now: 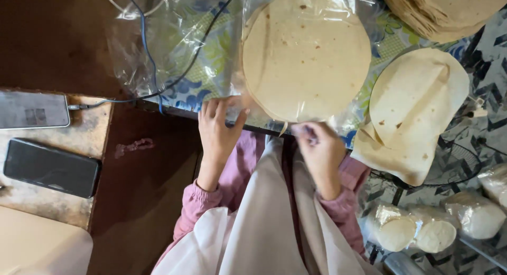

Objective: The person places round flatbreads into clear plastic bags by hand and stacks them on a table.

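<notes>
A stack of round pale flatbreads [306,53] lies inside a clear plastic bag [174,37] on a table with a patterned cloth [208,58]. My left hand [217,128] rests with spread fingers at the bag's near edge, by the table's rim. My right hand [319,148] pinches the bag's open mouth just below the stack, fingers closed on the plastic. Both arms wear pink sleeves, and a white cloth lies over my lap.
More flatbreads lie loose at the right [417,106], with another stack at the top right [443,11]. Bagged dough rolls [433,230] sit at lower right. Two phones [50,167] [33,109] rest on a side ledge at left, one with a cable [148,53].
</notes>
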